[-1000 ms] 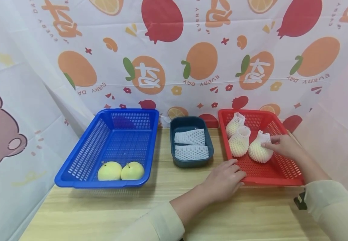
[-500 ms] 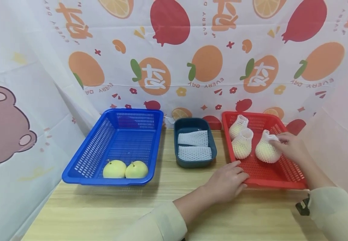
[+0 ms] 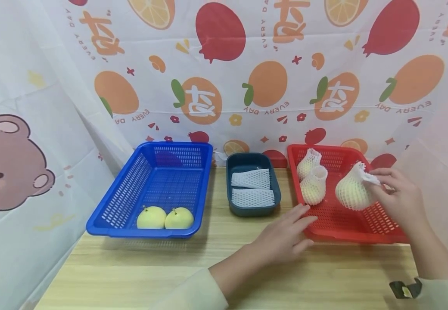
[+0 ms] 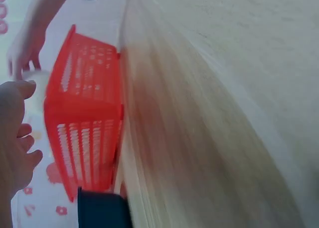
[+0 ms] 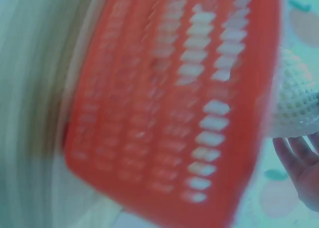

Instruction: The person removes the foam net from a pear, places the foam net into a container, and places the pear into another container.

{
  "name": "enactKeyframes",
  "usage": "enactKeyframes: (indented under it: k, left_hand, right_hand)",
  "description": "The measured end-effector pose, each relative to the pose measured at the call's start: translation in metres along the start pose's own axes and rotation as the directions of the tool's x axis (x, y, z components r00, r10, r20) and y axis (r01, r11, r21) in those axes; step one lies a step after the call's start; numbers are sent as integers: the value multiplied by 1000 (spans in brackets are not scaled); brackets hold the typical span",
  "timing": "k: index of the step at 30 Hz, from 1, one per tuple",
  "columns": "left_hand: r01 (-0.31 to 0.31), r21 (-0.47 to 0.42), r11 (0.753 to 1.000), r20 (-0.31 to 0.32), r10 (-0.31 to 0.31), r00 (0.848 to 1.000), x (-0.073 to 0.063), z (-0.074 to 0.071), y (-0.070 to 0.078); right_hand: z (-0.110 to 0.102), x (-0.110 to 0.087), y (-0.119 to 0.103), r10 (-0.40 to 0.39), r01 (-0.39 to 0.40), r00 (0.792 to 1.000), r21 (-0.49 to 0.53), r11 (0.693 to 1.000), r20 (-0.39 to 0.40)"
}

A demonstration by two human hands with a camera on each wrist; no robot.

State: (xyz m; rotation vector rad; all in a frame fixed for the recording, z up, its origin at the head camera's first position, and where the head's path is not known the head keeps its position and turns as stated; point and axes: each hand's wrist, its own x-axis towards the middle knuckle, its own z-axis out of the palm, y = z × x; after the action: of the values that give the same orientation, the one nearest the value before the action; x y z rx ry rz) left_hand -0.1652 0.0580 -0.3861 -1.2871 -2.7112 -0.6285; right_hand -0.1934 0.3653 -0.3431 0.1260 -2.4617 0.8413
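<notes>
My right hand [image 3: 400,200] pinches the gathered top of a white foam net around a pale yellow pear [image 3: 353,193], over the right part of the red basket [image 3: 348,237]. In the right wrist view the netted pear [image 5: 295,101] shows above the basket's rim, beside my fingers. Two more netted pears, one nearer [image 3: 313,190] and one farther [image 3: 306,167], stand against the basket's left wall. My left hand [image 3: 282,239] is at the basket's front left corner, fingers extended and holding nothing; the left wrist view shows this hand [image 4: 15,138] too.
A dark teal tray [image 3: 253,212] with two flat white foam nets [image 3: 253,198] stands left of the red basket. Farther left, a blue basket [image 3: 146,232] holds two bare pears [image 3: 152,218] at its front. A fruit-printed cloth [image 3: 224,99] hangs behind the table.
My right hand has lifted the netted pear and shifted it slightly right and toward me. The left hand's fingers have loosened from the basket's corner and spread.
</notes>
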Motion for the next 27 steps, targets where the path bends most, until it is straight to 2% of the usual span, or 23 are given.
enactKeyframes:
  k: [2,5,10,14,18,21,24,27]
  left_hand:
    - [30,-65,997,-31,-32,999,-11,-6,-5]
    - [79,-167,983,-83,-94,992,-30,-15,-14]
    - [165,-322,932,-109,-209,972,-59,-26,-25]
    - [201,-394,897,-85,-253,964,-73,-32,-29]
    - [182,-423,888,-69,-232,970,-78,-36,-29]
    - [166,-446,879,-58,-213,975,-81,-38,-29]
    - [170,-492,854,-35,-215,976,-84,-39,-30]
    - [187,-536,823,-17,-232,973,-89,-39,-34]
  right_hand:
    - [-1,-8,-13,-47,48,999,45,998,-26]
    - [2,-20,-34,-158,164,986,127,978,-59]
    - [20,-42,-64,-320,324,946,267,907,-61]
    - [37,-59,-85,-377,369,924,378,849,-56]
    - [49,-70,-101,-424,394,905,444,804,-36]
    - [59,-78,-111,-438,372,899,485,791,24]
    - [74,-84,-117,-459,355,885,518,778,82]
    - [93,-86,-122,-468,325,871,536,779,151]
